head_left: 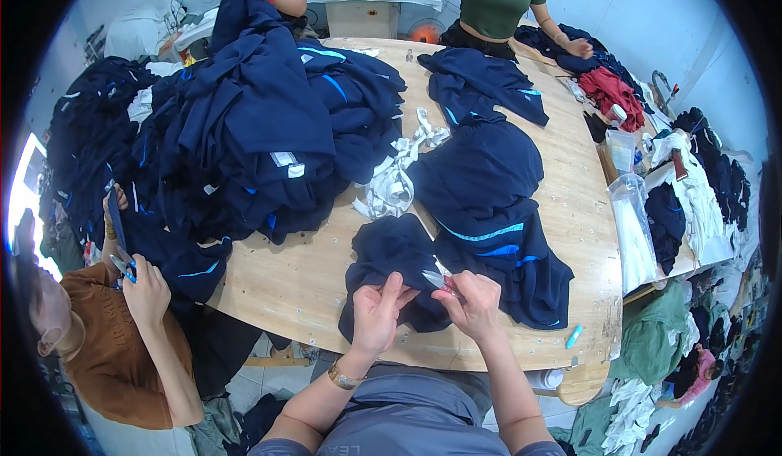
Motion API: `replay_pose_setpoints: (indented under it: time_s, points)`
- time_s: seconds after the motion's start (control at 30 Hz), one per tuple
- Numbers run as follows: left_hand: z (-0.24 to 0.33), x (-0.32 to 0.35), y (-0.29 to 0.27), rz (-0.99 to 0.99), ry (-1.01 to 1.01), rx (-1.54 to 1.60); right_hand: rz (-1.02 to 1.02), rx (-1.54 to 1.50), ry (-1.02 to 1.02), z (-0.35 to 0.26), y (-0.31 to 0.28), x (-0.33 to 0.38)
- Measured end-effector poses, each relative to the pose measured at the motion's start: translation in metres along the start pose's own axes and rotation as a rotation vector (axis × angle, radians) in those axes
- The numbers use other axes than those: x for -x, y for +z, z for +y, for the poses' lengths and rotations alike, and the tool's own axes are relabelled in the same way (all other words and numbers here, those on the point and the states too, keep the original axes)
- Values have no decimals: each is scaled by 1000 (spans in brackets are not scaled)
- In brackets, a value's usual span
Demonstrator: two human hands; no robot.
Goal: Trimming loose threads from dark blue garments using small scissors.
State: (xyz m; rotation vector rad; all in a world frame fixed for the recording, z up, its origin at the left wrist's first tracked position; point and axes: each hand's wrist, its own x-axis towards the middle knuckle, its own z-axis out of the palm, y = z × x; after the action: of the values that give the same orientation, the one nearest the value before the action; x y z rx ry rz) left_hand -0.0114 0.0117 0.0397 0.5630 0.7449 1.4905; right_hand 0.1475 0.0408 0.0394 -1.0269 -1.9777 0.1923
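Scissors with red handles are in the right hand, its fingers curled around them. The left hand pinches a navy cloth, thumb and fingers close together. That cloth lies on the wooden table, right in front of the person, and the blades are just beside the left fingers. I can't tell if they touch the cloth.

White tags show on the big pile of navy clothes, but their marks are too small to read. The person's gray shirt has pale letters, and a co-worker's brown shirt has some too.

On the right is a tall clear bag. It looks whitish, and I can't tell what's inside. A clear box is just behind it.
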Motion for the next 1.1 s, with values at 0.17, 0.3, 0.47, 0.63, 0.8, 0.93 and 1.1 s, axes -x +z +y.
replay_pose_setpoints:
  time_s: [0.17,0.3,0.47,0.63,0.8,0.93,1.1]
  points:
    - [-4,-1,-6,4,8,-38,-52,-1,-28,-1,1,-1]
    - [-4,0,-9,-5,50,-111,-78,28,-46,-2,-1,-3]
    - [0,0,0,6,27,-69,85,-406,367,-2,5,3]
    - [-1,2,2,-24,-164,128,135,-733,566,-9,9,-19]
    - [-21,6,-18,-184,-67,57,-24,-572,479,-15,25,-20]
    - [-7,4,-5,-138,-277,375,65,-767,640,-30,23,-15]
    - [1,-2,-5,-156,-417,378,122,-549,382,-36,14,-1]
